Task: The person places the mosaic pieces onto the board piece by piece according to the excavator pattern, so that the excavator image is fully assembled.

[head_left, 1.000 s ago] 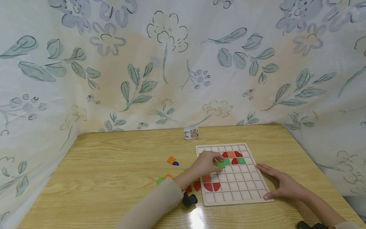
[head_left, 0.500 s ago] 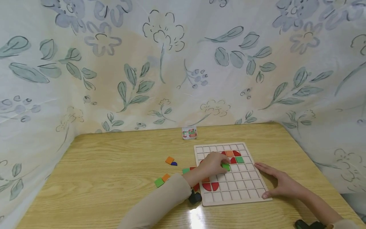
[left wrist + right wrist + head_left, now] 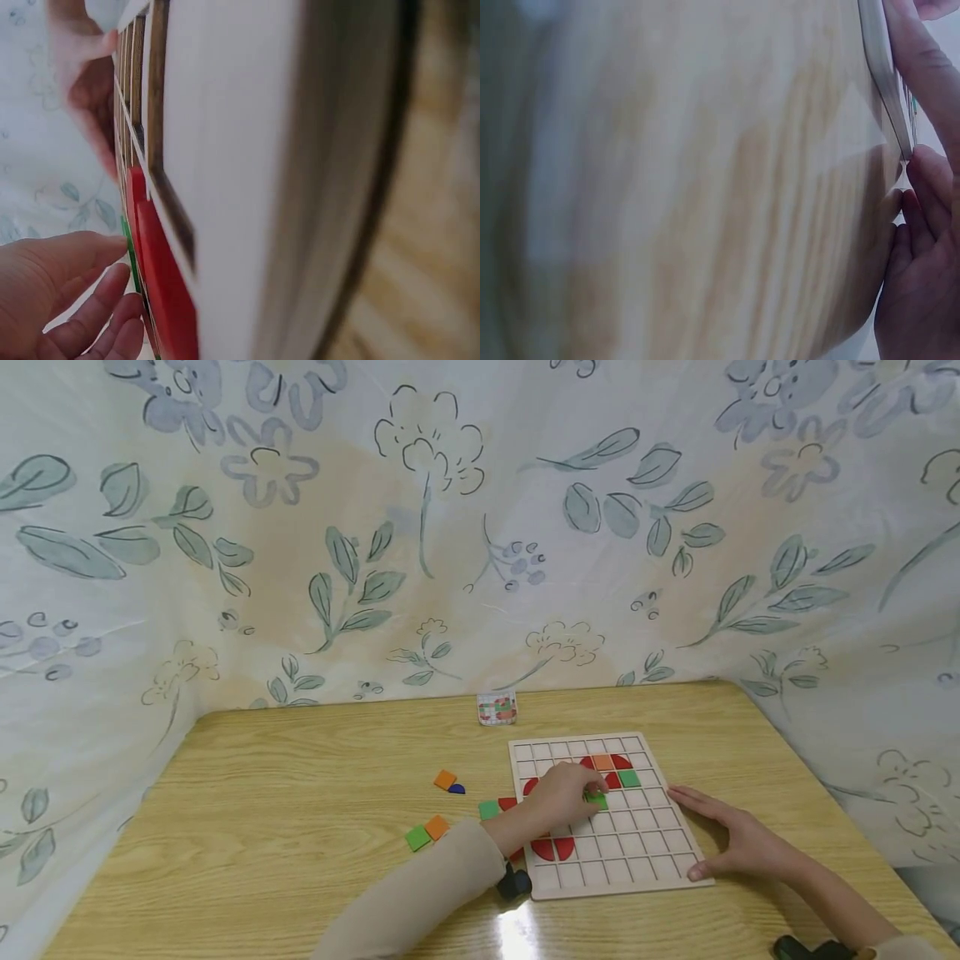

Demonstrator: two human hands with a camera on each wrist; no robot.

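Observation:
A light wooden grid board (image 3: 637,852) lies on the table with red, orange and green tiles in some cells. Over its middle, my left hand (image 3: 558,797) pinches a bright green square tile (image 3: 597,801) at the board's surface. In the left wrist view, the thumb touches the green tile's (image 3: 131,251) edge, behind upright-looking red tiles (image 3: 165,277). My right hand (image 3: 750,847) rests along the board's right side, its fingers extended at the edge and the thumb on the near corner. The left hand and forearm hide part of the board's left side.
Left of the board lie a green tile (image 3: 417,837), orange tiles (image 3: 437,827) and a dark blue half-round piece (image 3: 457,789). Beside the left sleeve is a teal-green tile (image 3: 489,810). A small pattern card (image 3: 497,708) stands at the back, before the floral cloth (image 3: 465,568).
My left hand has moved rightward across the board with the green tile, then shifted slightly over the last half second. The right hand stays at the board's edge.

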